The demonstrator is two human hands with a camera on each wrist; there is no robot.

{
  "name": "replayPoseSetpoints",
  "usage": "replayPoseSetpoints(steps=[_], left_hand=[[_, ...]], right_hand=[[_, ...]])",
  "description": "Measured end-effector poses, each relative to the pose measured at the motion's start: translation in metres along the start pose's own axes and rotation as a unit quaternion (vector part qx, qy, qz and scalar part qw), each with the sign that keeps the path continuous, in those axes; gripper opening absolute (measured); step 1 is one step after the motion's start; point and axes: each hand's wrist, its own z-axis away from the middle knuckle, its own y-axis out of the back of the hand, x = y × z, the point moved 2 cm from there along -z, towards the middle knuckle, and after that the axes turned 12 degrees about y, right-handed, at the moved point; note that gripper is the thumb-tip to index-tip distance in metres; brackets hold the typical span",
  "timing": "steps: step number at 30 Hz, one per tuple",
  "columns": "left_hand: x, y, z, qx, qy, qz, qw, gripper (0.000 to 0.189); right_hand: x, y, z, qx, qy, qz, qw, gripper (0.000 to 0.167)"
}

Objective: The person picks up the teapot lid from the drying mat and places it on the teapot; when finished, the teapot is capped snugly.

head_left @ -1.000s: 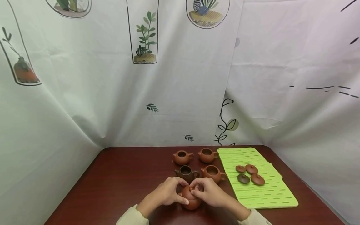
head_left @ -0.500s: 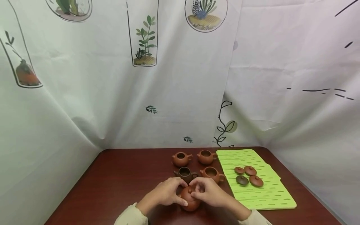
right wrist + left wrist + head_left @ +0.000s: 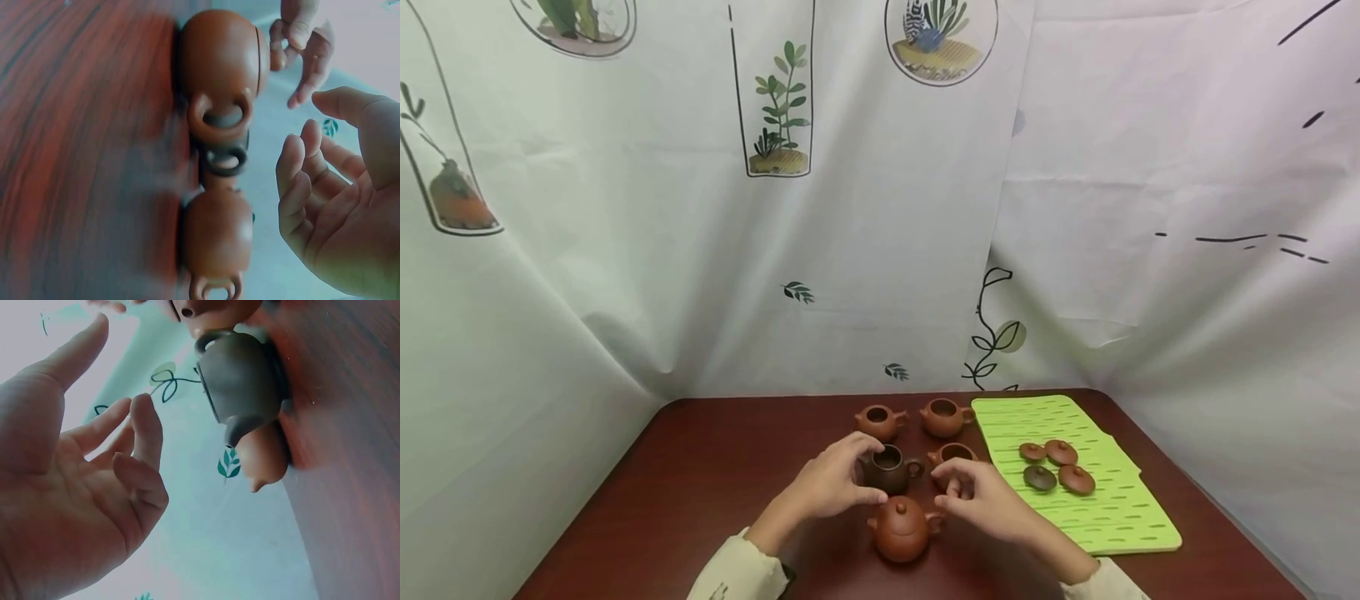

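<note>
A reddish-brown teapot [image 3: 901, 533] with its lid on stands upright near the table's front, between my two hands. My left hand [image 3: 827, 483] hovers to its left, fingers spread by the dark brown teapot [image 3: 889, 475], which is lidless. In the left wrist view that hand holds nothing and is apart from the dark teapot [image 3: 240, 381]. To the right, my right hand [image 3: 988, 500] is raised with its fingers loosely bent; the right wrist view shows nothing in it, near the lidded teapot [image 3: 215, 56]. It partly hides another lidless brown teapot [image 3: 955, 454].
Two more lidless brown teapots [image 3: 880, 423] stand farther back. On the right lies a light green mat [image 3: 1120, 525] bearing three brown lids [image 3: 1077, 480] and one dark lid [image 3: 1040, 477]. A white patterned cloth [image 3: 850, 250] hangs behind the dark red table [image 3: 715, 467].
Both hands have let go of the lidded teapot and drawn apart. The left has moved up and left toward the dark teapot, the right a little to the right. The lidded teapot stays put.
</note>
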Motion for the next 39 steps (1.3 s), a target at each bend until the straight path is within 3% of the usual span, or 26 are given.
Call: replayPoseSetpoints(steps=[4, 11, 17, 24, 31, 39], left_hand=[[-0.005, -0.003, -0.005, 0.028, 0.021, 0.013, 0.9993, 0.059], [-0.014, -0.012, -0.014, 0.071, 0.095, 0.021, 0.9927, 0.062], [-0.021, -0.016, -0.020, 0.048, 0.122, 0.054, 0.9899, 0.065], [-0.019, -0.022, -0.025, 0.042, 0.131, 0.064, 0.9885, 0.067], [-0.022, -0.029, -0.027, 0.060, 0.141, 0.051, 0.9869, 0.063], [-0.022, -0.030, -0.029, 0.065, 0.154, 0.039, 0.9851, 0.063]], right_hand=[[0.003, 0.011, 0.005, 0.012, -0.007, 0.017, 0.9998, 0.026], [0.012, 0.026, 0.009, 0.041, -0.009, 0.041, 0.9983, 0.028], [0.025, 0.044, 0.017, 0.070, -0.026, 0.080, 0.9940, 0.024], [0.044, 0.064, 0.034, 0.115, -0.058, 0.078, 0.9885, 0.028], [0.060, 0.078, 0.048, 0.175, -0.119, 0.116, 0.9704, 0.027], [0.069, 0.087, 0.057, 0.190, -0.205, 0.127, 0.9517, 0.028]])
